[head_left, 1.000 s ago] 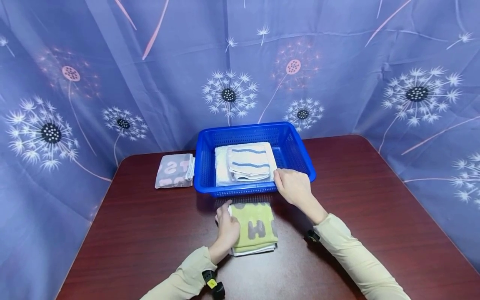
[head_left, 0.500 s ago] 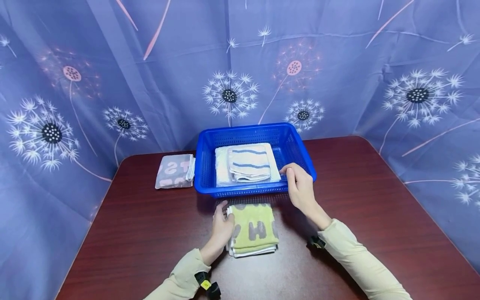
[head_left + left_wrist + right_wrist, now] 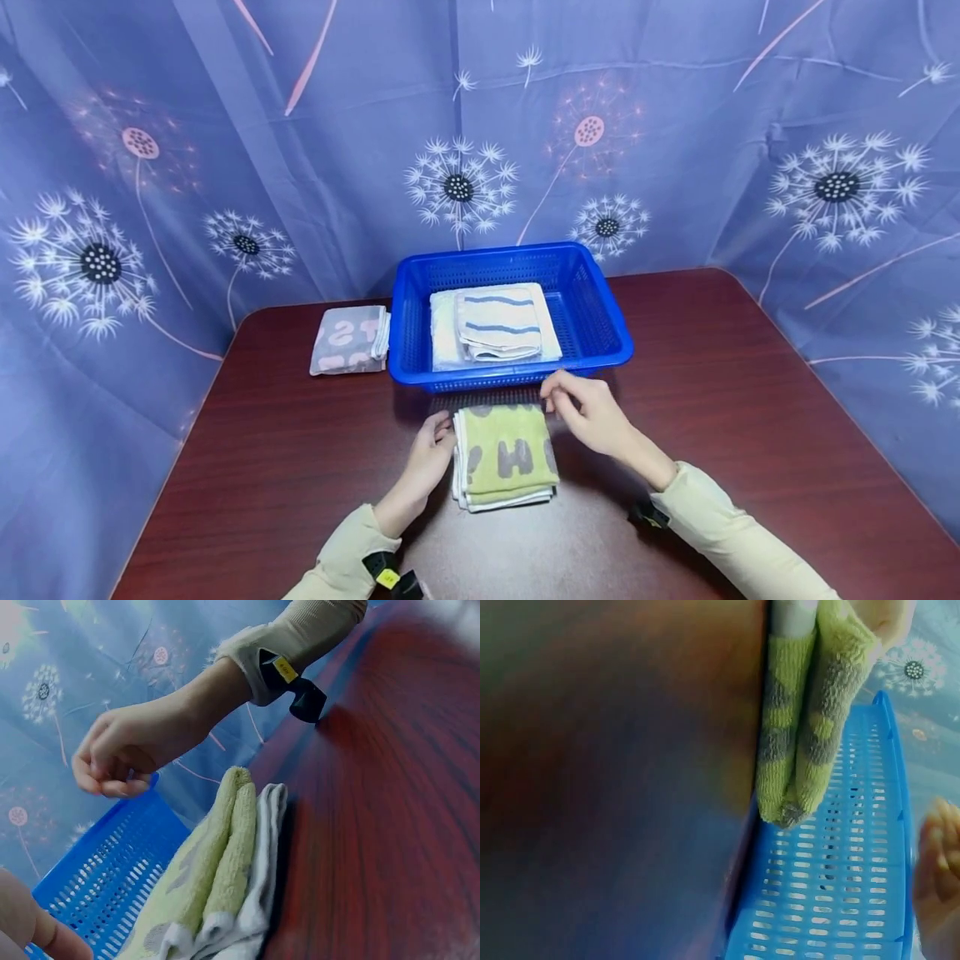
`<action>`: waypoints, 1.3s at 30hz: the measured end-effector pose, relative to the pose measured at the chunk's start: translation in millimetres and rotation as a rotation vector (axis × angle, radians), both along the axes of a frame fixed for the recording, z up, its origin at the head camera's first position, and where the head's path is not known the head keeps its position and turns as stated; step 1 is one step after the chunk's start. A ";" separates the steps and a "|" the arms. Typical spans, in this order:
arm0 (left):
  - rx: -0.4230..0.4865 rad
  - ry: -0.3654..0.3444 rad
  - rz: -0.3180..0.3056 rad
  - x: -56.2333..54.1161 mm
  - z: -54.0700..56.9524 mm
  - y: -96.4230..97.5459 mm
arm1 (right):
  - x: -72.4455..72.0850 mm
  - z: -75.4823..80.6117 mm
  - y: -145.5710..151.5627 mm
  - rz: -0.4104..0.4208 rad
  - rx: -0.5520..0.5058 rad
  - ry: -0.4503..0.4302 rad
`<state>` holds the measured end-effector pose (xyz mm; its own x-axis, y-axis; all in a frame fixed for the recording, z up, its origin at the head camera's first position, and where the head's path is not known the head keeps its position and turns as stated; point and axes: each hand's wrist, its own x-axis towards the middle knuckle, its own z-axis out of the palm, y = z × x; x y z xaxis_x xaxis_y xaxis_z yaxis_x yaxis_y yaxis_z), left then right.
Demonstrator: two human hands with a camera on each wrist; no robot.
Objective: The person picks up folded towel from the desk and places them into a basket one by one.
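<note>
A folded yellow-green towel [image 3: 510,458] with grey letters lies in front of the blue basket [image 3: 600,354], white layers showing at its edges. My left hand [image 3: 429,454] is at its left edge, fingers lightly bent; whether they touch it I cannot tell. Above the towel's far right corner hovers my right hand [image 3: 592,412], its fingers loosely curled around nothing. Within the basket, a white towel with blue stripes [image 3: 498,321] rests on a larger white towel [image 3: 444,333]. The right wrist view shows the green towel's thick folds [image 3: 810,742] beside the basket's slotted wall.
A folded grey towel with pink letters [image 3: 348,340] lies against the basket's left side. The dark red table [image 3: 285,467] backs onto a blue dandelion-print curtain [image 3: 337,192].
My right hand has let go of the basket's front rim and come nearer, over the towel's far corner. My left hand has released the green towel's left edge and shifted slightly left.
</note>
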<state>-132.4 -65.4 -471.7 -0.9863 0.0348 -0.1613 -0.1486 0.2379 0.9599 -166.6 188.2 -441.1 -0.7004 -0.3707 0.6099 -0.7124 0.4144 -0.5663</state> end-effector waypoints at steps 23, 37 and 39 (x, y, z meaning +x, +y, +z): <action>0.276 -0.135 0.026 18.0 10.6 8.4 | 12.8 -8.4 -16.0 -0.355 0.244 -0.734; 0.290 -0.146 0.061 13.4 13.7 11.7 | 16.6 -6.9 -26.8 -0.335 -0.038 -1.000; 0.271 -0.146 0.066 13.0 13.0 12.8 | 15.7 -8.0 -27.3 -0.324 -0.051 -1.006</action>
<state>-119.4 -52.6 -458.8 -0.9549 0.0324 -0.2952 -0.2964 -0.0386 0.9543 -150.9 160.9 -449.1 -0.9528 -0.0657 -0.2964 0.2346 0.4601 -0.8563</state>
